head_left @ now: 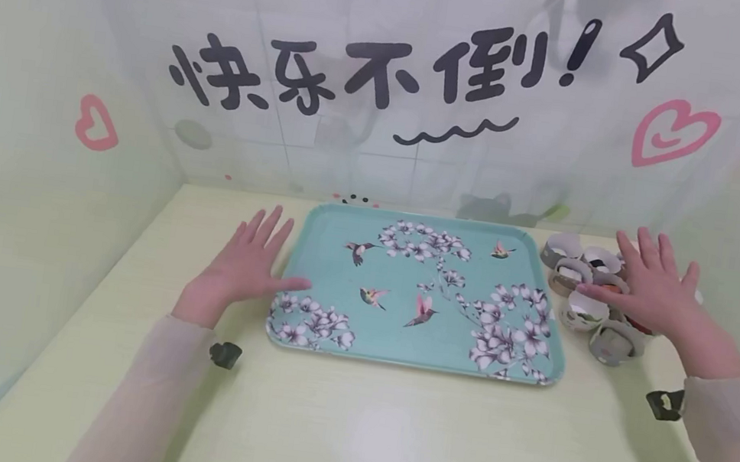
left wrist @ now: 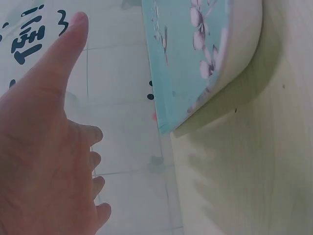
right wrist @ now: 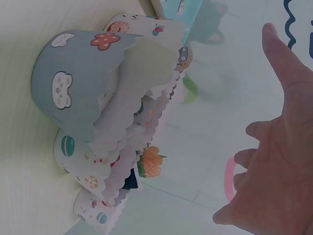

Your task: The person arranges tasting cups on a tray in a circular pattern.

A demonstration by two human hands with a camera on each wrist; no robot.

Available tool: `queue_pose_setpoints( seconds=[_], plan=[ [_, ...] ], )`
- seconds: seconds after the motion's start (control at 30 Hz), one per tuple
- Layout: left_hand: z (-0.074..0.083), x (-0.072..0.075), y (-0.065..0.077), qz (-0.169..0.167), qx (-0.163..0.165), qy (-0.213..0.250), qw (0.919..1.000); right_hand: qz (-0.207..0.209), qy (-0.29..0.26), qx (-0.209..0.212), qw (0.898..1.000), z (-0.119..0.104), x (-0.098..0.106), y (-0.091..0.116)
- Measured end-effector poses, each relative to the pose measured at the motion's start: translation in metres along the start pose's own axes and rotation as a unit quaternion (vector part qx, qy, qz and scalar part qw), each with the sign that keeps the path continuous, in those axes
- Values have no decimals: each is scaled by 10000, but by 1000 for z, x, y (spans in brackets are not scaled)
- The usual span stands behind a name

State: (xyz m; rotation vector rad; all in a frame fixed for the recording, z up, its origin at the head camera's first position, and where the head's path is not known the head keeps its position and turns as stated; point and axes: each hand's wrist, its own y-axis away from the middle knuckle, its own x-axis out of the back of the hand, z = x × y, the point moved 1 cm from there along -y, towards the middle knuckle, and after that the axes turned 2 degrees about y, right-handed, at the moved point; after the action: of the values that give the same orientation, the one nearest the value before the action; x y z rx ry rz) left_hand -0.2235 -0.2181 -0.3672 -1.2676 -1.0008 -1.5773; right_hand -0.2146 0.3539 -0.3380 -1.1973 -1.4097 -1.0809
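A turquoise tray (head_left: 337,273) printed with hummingbirds and pale blossoms lies on the table. Fingers spread, my left hand (head_left: 244,262) hovers at the tray's left edge, its thumb overlapping the rim in the head view. Nothing is in that hand; in the left wrist view the tray's corner (left wrist: 171,107) shows beside it. On the right, my right hand (head_left: 657,289) is spread above a cluster of small paper cups (head_left: 585,311) with scalloped rims. The right wrist view shows a grey-blue cup (right wrist: 73,83) nearest, with several whitish printed cups behind, and this hand holding nothing.
A pale wooden table (head_left: 373,432) runs back to a white tiled wall (head_left: 350,171) with dark lettering and pink hearts. Side panels close in the left and right. Something orange with green (right wrist: 150,161) pokes out of one cup.
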Motion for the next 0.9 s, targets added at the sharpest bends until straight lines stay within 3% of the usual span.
queue_pose_setpoints(
  seconds=[0.27, 0.57, 0.9],
  plan=[
    [4, -16, 3, -240, -166, 245, 9993, 189, -26, 38, 9998, 6, -2, 3],
    [3, -33, 14, -910, -316, 511, 9940, 161, -105, -66, 9998, 9, -5, 8],
    [1, -41, 18, -970, -412, 464, 9933, 206, -304, -59, 9993, 7, -8, 19]
  ],
)
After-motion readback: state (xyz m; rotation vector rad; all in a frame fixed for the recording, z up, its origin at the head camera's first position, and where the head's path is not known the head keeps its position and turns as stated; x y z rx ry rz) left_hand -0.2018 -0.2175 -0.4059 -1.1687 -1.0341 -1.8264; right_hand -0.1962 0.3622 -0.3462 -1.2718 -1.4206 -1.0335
